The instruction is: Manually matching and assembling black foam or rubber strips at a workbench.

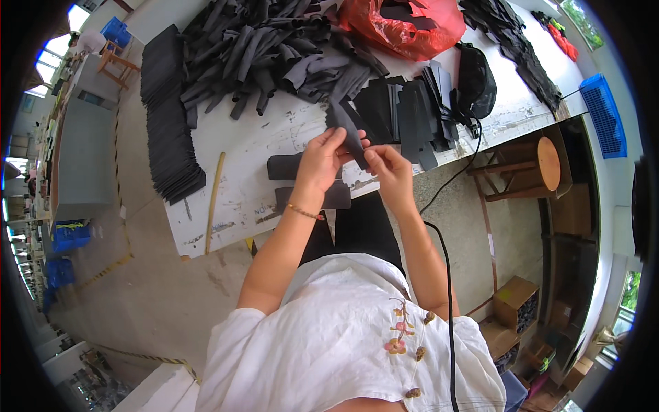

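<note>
A dark grey fabric strip point(349, 128) hangs between my hands above the table's near edge. My left hand point(321, 156) pinches its left side, and my right hand point(391, 172) grips the lower right end with thumb and fingers. Two folded dark fabric pieces, an upper one point(283, 167) and a lower one point(312, 198), lie on the table beside my left wrist, which partly covers them. Just beyond my right hand lie several flat black panels point(417, 123), fanned and overlapping.
A loose heap of rolled dark fabric pieces point(254, 55) covers the table's far part. At left runs a long neat stack point(165, 117), near a wooden stick point(215, 202). Far right are a red plastic bag point(412, 34), a black pouch point(476, 81) and a cable point(449, 309).
</note>
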Tool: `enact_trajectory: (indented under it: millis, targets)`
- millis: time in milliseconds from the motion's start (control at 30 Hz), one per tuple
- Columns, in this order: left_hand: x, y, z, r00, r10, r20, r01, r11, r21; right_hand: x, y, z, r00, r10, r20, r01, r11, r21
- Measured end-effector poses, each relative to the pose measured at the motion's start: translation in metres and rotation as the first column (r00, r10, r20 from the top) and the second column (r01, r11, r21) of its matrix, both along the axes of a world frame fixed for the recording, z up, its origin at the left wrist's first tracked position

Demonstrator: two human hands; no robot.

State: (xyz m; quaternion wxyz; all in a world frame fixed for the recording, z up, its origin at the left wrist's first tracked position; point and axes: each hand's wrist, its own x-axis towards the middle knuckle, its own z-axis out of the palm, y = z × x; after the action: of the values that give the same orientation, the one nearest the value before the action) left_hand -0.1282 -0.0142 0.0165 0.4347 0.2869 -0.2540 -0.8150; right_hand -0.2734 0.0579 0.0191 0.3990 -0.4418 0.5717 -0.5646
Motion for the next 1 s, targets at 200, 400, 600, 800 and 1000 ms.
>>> enact_trajectory:
  millis: [200,400,600,800,1000]
  targets:
    - [0.027,-0.002,0.010,0.993,0.102,0.054,-0.098,0.993,-0.073,0.005,-0.030,-0.016,0.986,0.134,0.099,-0.152,0.966,0.211]
    - [0.050,-0.005,0.017,0.920,0.324,0.220,-0.334,0.942,0.014,0.009,-0.040,-0.036,0.292,-0.016,-0.956,-0.062,0.997,-0.036]
    - [0.057,-0.002,0.025,0.909,0.343,0.236,-0.378,0.918,0.120,0.009,-0.044,-0.044,0.018,0.168,-0.986,-0.107,0.980,0.166]
    - [0.071,-0.001,0.015,0.964,0.261,-0.046,-0.256,0.962,0.092,0.011,-0.046,-0.054,-0.034,0.146,-0.989,-0.041,0.988,0.147]
    - [0.086,0.000,0.000,0.939,0.337,0.062,-0.339,0.940,0.024,0.020,-0.049,-0.034,0.194,0.160,-0.968,0.015,0.986,0.166]
